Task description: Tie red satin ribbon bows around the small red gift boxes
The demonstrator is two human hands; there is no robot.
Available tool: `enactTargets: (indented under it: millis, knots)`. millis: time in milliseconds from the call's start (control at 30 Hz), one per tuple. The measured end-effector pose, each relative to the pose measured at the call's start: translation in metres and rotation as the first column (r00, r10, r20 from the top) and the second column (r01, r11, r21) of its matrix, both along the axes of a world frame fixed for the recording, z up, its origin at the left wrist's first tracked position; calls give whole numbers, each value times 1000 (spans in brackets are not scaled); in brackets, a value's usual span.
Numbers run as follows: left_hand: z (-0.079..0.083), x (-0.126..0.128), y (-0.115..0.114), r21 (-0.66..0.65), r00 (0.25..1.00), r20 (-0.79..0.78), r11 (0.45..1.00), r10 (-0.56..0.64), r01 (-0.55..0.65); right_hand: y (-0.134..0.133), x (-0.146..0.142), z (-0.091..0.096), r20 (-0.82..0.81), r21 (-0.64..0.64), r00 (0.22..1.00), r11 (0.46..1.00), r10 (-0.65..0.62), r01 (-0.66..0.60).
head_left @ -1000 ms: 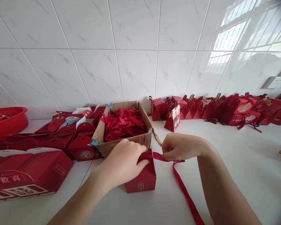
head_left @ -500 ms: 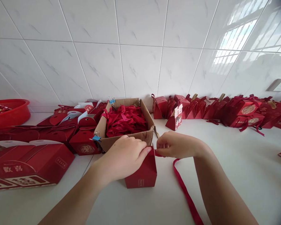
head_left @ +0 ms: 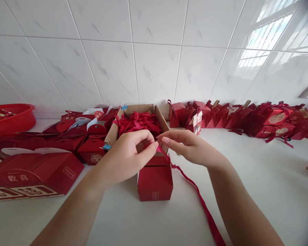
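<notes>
A small red gift box [head_left: 155, 182] stands on the white counter in front of me. Between the thumb and fingers of my left hand [head_left: 132, 155] is a dark red ribbon [head_left: 200, 196], pulled up above the top of the box. From there the ribbon runs down past the box's upper right corner and trails across the counter toward me. My right hand [head_left: 186, 145] hovers just to the right, fingers stretched out and their tips close to my left fingertips. Both hands partly cover the cardboard box [head_left: 112, 134] of red ribbons [head_left: 141, 122] behind.
Many red gift boxes [head_left: 66, 145] crowd the left, a larger one [head_left: 51, 171] nearest me. More boxes [head_left: 222, 114] line the tiled wall at right, with a small printed box [head_left: 197, 123] in front. A red plastic basin [head_left: 12, 119] sits far left.
Both hands have moved up from the box top, and the ribbon is now drawn upward in my left fingers. My right hand has opened from a curled grip. The view has shifted slightly.
</notes>
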State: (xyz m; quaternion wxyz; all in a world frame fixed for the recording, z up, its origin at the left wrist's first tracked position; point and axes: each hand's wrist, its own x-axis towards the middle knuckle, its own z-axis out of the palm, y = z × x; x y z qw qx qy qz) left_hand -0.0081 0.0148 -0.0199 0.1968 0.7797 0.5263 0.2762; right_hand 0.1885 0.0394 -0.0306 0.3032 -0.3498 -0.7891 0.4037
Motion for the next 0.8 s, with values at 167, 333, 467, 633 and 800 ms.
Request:
enactTargets:
  millis: [167,333,467,633,800]
  knots:
    - [16,-7,-14,118,1000,-11,993,-9,10,-4,-19,-4,-355,-233,920,938,164,-257]
    - [22,-16,-25,115,1000,2,993,-14,13,-13,-11,1,-477,-160,870,960,128,-230]
    - [15,-24,-21,2,993,-115,1000,-15,15,-24,6,10,-554,-54,832,997,21,-61]
    - [0,-20,-5,-122,904,-426,992,-35,-19,-34,30,18,-686,190,724,978,72,82]
    - [-11,-5,3,-88,863,-505,996,-21,-27,-40,43,23,-736,152,675,985,57,83]
